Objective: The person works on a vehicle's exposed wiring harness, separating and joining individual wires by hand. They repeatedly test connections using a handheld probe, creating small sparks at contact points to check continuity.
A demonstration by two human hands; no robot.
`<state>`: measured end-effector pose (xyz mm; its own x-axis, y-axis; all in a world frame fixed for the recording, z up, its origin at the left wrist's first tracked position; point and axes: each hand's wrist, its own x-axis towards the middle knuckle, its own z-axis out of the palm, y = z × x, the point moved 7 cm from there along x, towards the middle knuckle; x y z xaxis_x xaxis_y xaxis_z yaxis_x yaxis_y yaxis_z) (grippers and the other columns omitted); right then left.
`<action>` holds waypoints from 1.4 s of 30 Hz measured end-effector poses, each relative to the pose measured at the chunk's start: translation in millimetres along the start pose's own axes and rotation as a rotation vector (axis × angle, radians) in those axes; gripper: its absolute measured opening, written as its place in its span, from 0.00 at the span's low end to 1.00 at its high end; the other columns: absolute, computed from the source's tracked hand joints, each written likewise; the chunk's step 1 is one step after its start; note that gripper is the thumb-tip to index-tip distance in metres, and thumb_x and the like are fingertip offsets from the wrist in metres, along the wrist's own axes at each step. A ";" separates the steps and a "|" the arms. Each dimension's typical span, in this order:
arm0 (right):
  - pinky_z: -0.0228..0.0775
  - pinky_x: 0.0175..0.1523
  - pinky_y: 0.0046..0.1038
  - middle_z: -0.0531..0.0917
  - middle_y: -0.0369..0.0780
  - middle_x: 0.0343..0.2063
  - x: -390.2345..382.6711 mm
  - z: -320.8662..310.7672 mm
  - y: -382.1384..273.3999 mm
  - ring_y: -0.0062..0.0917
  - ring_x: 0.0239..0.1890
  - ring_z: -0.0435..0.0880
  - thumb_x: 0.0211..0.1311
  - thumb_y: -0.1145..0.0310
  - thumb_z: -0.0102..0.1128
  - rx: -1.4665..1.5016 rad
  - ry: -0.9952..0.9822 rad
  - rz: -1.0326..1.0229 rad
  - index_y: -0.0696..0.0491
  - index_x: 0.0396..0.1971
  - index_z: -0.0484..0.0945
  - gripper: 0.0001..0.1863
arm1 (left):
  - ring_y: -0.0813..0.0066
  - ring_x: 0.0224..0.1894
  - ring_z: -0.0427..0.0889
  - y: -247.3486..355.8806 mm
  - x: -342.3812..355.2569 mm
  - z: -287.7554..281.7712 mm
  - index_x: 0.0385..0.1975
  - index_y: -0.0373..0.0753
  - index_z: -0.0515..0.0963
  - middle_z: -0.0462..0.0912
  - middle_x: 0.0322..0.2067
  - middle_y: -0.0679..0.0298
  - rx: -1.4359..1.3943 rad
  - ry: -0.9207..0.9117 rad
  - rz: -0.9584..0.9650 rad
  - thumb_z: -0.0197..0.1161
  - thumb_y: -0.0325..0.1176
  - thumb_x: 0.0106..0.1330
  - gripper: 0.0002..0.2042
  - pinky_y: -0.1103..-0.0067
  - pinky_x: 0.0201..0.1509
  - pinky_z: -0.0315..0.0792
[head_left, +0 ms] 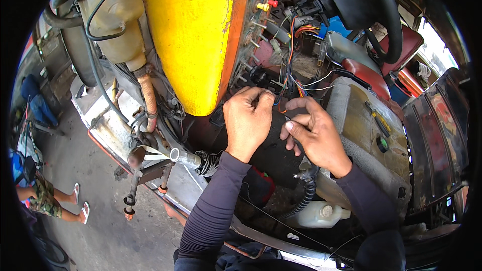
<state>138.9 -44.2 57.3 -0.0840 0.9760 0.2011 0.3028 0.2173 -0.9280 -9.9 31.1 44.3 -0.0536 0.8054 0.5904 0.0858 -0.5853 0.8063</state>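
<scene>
My left hand (248, 123) is closed in a pinch beside a bundle of loose wires (297, 83) in orange, blue and white. What its fingertips grip is hidden, though thin wires run close to them. To its right my right hand (319, 138) has its fingers curled and thumb bent in. A small, dark, pointed thing shows between its fingers, too small to name. Both hands hover over the dark floor of an open vehicle cab, fingertips a short gap apart. Just beyond them, metal studs (255, 42) stick out of an orange-edged panel.
A yellow panel (186, 25) rises at the left, a steering wheel (394, 15) at the upper right. A grey engine cover (359, 120) carries yellow-handled pliers (379, 120) and a roll of tape (382, 143). Below stands a white jug (319, 215). A person's legs (63, 206) show at far left.
</scene>
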 end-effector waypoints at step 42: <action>0.73 0.22 0.21 0.86 0.45 0.29 12.0 -40.7 5.2 0.22 0.23 0.83 0.75 0.75 0.58 0.126 0.156 -0.005 0.66 0.49 0.75 0.10 | 0.77 0.26 0.87 3.6 -3.0 -4.5 0.36 0.27 0.87 0.89 0.31 0.60 -0.080 -0.028 -0.078 0.60 0.28 0.73 0.11 0.81 0.30 0.81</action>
<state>178.1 -30.7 67.7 0.0661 0.9678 0.2430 0.1811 0.2279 -0.9567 -13.8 26.2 45.6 -0.0288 0.8506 0.5250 0.0030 -0.5252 0.8510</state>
